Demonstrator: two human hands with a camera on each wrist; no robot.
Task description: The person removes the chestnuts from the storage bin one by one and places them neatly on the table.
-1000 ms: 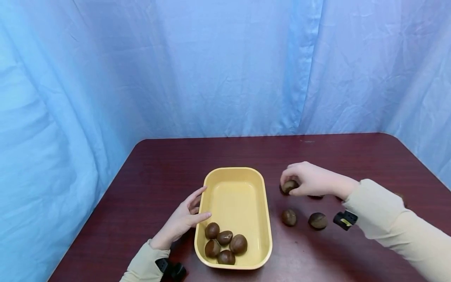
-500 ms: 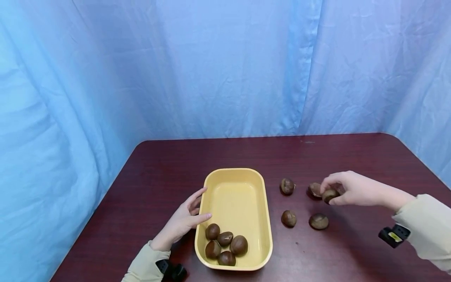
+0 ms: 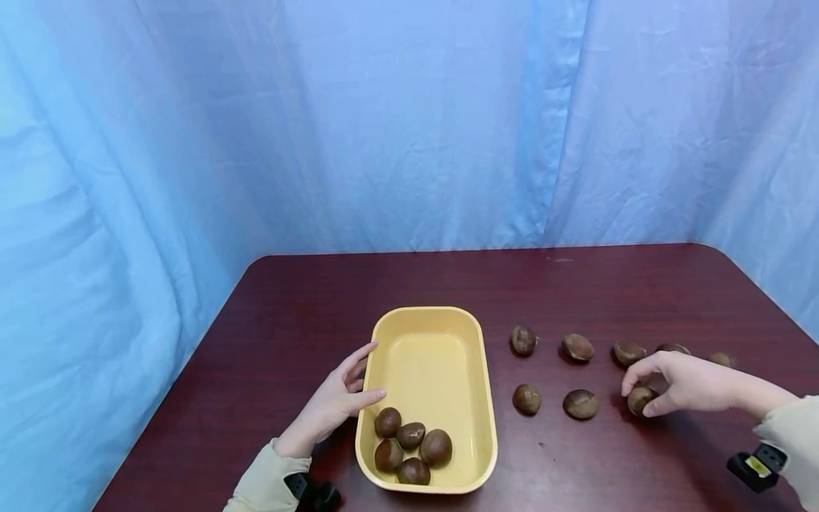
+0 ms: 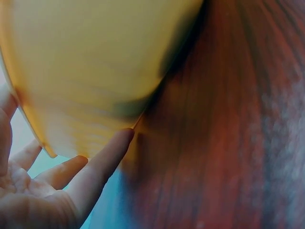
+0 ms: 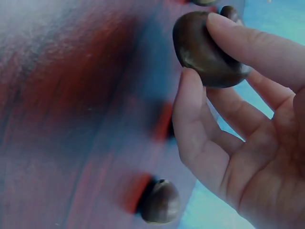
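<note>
A chestnut (image 3: pixel 640 401) sits at the near right of the counter (image 3: pixel 397 281), pinched between the thumb and fingers of the right hand (image 3: pixel 694 384); that grip is clamped on it, the right wrist view showing thumb and one fingertip pressed to its shell. Whether the nut's underside meets the counter cannot be told.

To its left, in the same near row, lie two more nuts, an inner chestnut (image 3: pixel 581 404) and an outer chestnut (image 3: pixel 527 400). Behind runs a far row of five chestnuts (image 3: pixel 578 348), well spaced at its left end; the right hand partly covers the rightmost two in the head view.

Further left stands a tray (image 3: pixel 425 370) with five loose chestnuts (image 3: pixel 436 448) bunched in its near left corner. The left hand (image 3: pixel 333 400) touches its left side, grip spread apart, thumb over the rim, fingers along the outer wall.

The tray is smooth yellow, a rounded rectangle; the shells are glossy brown with duller patches. The counter is dark red wood grain, backed by creased blue curtains (image 3: pixel 409 128).
</note>
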